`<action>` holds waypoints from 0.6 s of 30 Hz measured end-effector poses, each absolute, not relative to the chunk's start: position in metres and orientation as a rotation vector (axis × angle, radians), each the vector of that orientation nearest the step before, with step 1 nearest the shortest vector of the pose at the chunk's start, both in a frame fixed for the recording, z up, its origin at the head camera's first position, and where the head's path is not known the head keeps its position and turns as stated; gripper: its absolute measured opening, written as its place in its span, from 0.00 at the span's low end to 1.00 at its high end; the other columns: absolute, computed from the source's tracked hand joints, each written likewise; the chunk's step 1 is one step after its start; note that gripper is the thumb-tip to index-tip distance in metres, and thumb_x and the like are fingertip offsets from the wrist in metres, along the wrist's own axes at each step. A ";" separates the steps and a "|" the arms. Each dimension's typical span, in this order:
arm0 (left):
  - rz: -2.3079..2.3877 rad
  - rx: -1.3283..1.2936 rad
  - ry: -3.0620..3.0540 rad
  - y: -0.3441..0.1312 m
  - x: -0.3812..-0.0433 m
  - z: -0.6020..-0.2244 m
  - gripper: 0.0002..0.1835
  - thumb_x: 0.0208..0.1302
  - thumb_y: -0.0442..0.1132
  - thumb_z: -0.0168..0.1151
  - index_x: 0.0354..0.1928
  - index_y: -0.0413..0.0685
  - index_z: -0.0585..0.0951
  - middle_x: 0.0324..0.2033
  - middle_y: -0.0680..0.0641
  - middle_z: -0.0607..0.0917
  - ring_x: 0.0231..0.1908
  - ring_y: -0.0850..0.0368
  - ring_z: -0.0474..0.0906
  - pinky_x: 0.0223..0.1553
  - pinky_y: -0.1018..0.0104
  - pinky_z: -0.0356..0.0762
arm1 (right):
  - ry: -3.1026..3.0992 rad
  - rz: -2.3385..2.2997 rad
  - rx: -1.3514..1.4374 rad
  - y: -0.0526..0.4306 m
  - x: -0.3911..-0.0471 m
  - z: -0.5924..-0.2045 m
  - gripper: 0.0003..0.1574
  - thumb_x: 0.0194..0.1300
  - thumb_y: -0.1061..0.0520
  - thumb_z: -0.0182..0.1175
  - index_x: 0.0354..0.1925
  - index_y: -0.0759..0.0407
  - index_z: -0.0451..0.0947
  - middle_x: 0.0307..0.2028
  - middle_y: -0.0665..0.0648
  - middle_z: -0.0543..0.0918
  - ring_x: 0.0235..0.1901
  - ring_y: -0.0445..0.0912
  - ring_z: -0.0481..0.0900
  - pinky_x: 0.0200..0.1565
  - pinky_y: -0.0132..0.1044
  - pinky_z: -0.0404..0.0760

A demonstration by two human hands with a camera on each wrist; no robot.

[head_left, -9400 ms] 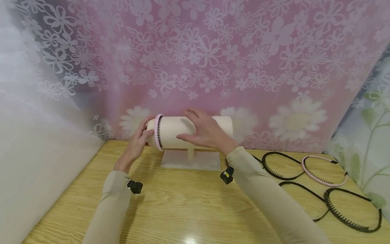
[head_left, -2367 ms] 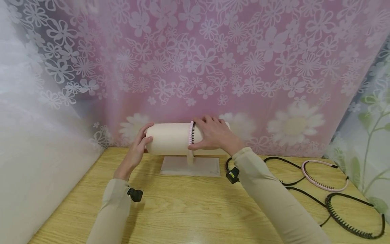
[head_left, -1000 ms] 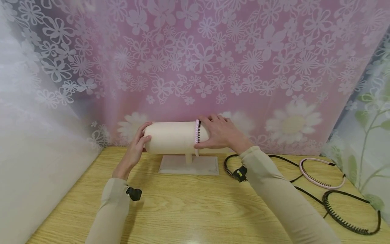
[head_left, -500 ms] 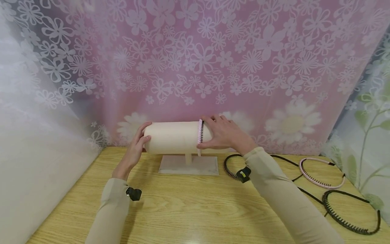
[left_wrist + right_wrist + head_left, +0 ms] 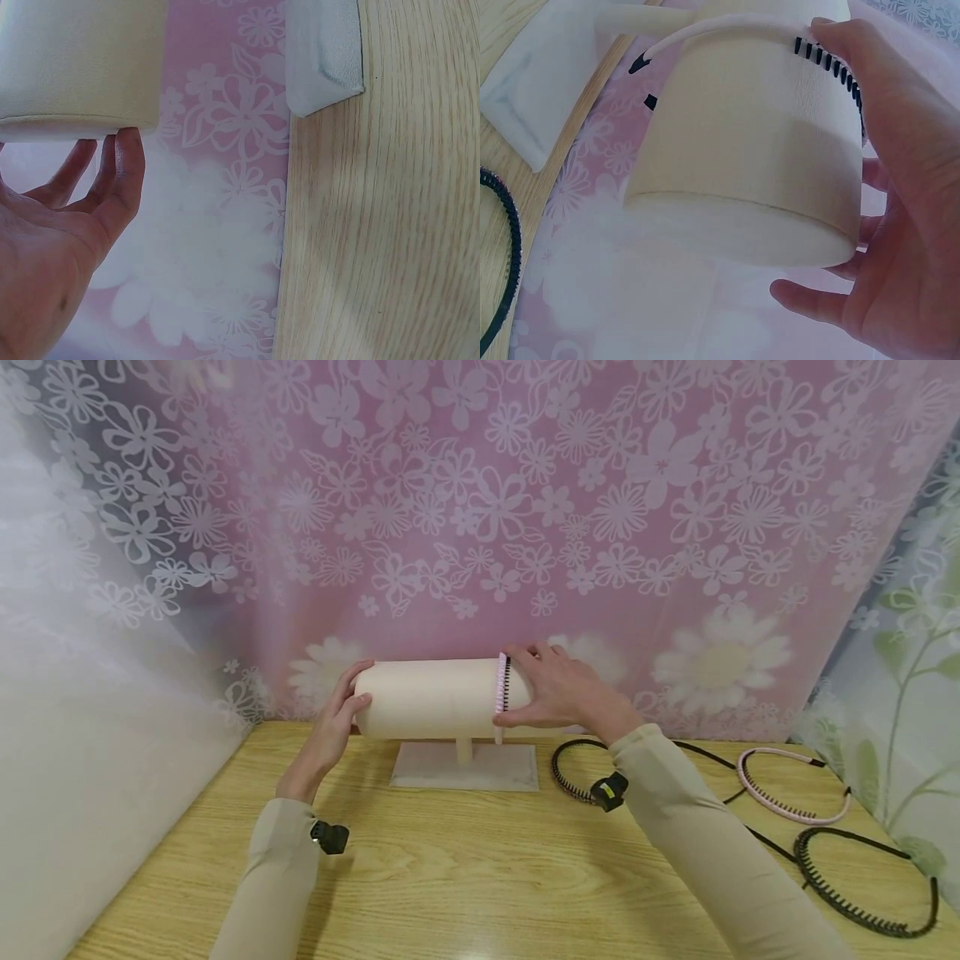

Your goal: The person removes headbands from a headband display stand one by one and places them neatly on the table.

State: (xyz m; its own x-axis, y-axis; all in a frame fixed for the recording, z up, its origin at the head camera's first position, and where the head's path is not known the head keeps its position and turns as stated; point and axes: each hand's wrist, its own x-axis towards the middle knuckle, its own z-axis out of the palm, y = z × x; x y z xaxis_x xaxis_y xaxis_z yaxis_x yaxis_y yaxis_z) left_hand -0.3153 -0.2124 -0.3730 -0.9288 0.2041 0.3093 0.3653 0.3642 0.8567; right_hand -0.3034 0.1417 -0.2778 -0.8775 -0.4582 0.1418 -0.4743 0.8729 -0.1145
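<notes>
A cream padded headband stand [image 5: 427, 697] lies level on a post above its flat pale base [image 5: 420, 768]. My left hand [image 5: 322, 739] grips its left end, thumb in front and fingers behind; in the left wrist view, fingertips [image 5: 129, 146] press the roll's end. Over the right part of the roll sits a pink headband [image 5: 501, 689] with black comb teeth. My right hand [image 5: 566, 693] holds this headband between thumb and fingers, its palm facing the roll's right end. In the right wrist view, the headband's black tips hang free beneath the roll.
Right of the stand lie several black toothed headbands, one nearest the base [image 5: 567, 782] and one at the front right [image 5: 847, 902]. A second pink headband [image 5: 780, 807] lies behind. The wooden table [image 5: 450, 877] meets a flowered curtain [image 5: 487, 527].
The pink headband has slid from the roll's left end to its right part, my right hand moving along with it. Over the last second it shifted slightly further right. My left hand stays put.
</notes>
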 end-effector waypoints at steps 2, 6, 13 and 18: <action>-1.610 -0.519 -2.467 -0.212 -0.315 -0.373 0.30 0.82 0.55 0.42 0.81 0.68 0.54 0.77 0.40 0.61 0.65 0.33 0.70 0.52 0.40 0.77 | -2.932 0.226 0.734 0.143 -0.303 -0.278 0.69 0.52 0.21 0.67 0.80 0.49 0.53 0.72 0.66 0.65 0.67 0.64 0.70 0.58 0.64 0.78; -1.612 -0.521 -2.466 -0.212 -0.315 -0.373 0.30 0.82 0.56 0.42 0.81 0.68 0.53 0.77 0.40 0.60 0.65 0.33 0.69 0.52 0.39 0.77 | -2.931 0.232 0.736 0.146 -0.302 -0.278 0.69 0.53 0.22 0.67 0.80 0.49 0.52 0.72 0.66 0.65 0.66 0.64 0.70 0.56 0.64 0.79; -1.619 -0.518 -2.469 -0.211 -0.314 -0.373 0.30 0.82 0.56 0.42 0.81 0.69 0.53 0.77 0.40 0.60 0.65 0.33 0.70 0.52 0.42 0.77 | -2.934 0.226 0.734 0.151 -0.300 -0.279 0.69 0.54 0.21 0.66 0.81 0.48 0.51 0.72 0.67 0.65 0.67 0.64 0.70 0.55 0.66 0.79; -1.628 -0.525 -2.459 -0.211 -0.314 -0.372 0.30 0.82 0.55 0.42 0.81 0.68 0.53 0.77 0.40 0.60 0.65 0.33 0.69 0.52 0.41 0.77 | -2.934 0.224 0.729 0.154 -0.300 -0.279 0.69 0.54 0.21 0.66 0.81 0.47 0.50 0.72 0.68 0.64 0.68 0.65 0.68 0.55 0.67 0.79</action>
State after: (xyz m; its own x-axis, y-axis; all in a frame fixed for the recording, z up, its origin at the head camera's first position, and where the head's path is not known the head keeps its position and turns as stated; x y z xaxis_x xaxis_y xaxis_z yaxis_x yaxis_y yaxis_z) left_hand -0.3143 -0.2109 -0.3723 -0.9282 0.2070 0.3091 0.3654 0.3513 0.8620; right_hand -0.2998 0.1536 -0.2794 -0.8785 -0.4562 0.1416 -0.4725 0.8736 -0.1165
